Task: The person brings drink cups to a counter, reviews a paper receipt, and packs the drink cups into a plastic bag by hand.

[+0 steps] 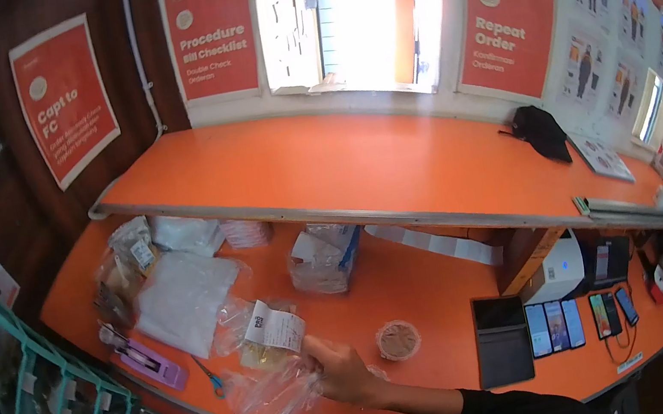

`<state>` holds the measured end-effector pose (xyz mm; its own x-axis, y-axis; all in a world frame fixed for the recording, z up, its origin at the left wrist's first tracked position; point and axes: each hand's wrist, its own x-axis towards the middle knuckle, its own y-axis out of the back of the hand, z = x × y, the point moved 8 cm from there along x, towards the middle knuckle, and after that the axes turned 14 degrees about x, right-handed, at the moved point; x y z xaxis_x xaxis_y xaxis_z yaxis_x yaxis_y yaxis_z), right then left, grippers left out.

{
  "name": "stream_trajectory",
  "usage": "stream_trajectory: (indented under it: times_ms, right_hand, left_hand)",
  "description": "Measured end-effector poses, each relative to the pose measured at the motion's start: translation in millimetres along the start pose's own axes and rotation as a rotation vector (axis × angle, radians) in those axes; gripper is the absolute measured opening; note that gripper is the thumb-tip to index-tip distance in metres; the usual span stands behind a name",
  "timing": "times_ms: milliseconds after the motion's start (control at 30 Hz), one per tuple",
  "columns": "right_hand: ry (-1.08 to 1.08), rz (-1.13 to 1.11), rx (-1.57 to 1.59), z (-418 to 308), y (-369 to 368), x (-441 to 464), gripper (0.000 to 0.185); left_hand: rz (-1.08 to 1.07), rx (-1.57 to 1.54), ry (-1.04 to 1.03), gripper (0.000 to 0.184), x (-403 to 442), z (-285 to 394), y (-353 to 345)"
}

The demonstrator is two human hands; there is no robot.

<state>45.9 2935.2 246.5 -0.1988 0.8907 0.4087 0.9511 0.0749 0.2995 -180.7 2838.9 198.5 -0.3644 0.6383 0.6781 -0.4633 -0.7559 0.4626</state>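
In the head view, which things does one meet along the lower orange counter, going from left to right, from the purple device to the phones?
Purple device → teal-handled scissors → clear plastic bag → right hand → round container with brown contents → black folder → three phones side by side.

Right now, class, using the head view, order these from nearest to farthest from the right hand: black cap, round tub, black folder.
1. Round tub: just right of the right hand.
2. Black folder: farther right, on the lower counter.
3. Black cap: farthest, on the upper shelf.
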Motion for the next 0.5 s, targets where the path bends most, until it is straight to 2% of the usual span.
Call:
stream_trajectory:
  times_ms: [67,133,200,267,300,333,367,400,467,500]
  right_hand:
    - [0.126,0.260,0.154,-35,26,-2,0.027]
    - [0.193,0.329,0.237,-45,34,-2,0.028]
    - [0.266,0.393,0.314,-54,41,-10,0.030]
    - [0.379,0.231,0.144,-74,26,-28,0.024]
    - [0.382,0.236,0.142,-81,32,-38,0.024]
    - [0.181,0.134,0.032,-76,28,-44,0.025]
    - [0.083,0.086,-0.015,-67,29,-47,0.026]
    - [-0.012,0.033,-0.069,-58,30,-51,0.027]
    - [0.349,0.249,-0.028,-64,62,-51,0.024]
    - [0.348,0.249,-0.023,-72,66,-50,0.024]
  left_hand:
    - [0.150,-0.002,0.015,0.020,23,32,17]
    - [0.259,-0.145,0.076,0.019,48,75,23]
    - [0.364,-0.297,0.143,0.019,48,87,24]
    - [0.198,-0.237,-0.054,0.022,31,85,3]
    - [0.143,-0.219,-0.121,0.023,24,87,2]
    - [0.030,-0.125,-0.141,0.026,17,85,1]
    - [-0.080,-0.028,-0.162,0.030,12,83,0]
    - [-0.076,-0.026,-0.168,0.030,12,78,6]
    - [0.091,0.072,-0.175,0.033,10,73,27]
    - [0.090,0.077,-0.176,0.033,12,85,30]
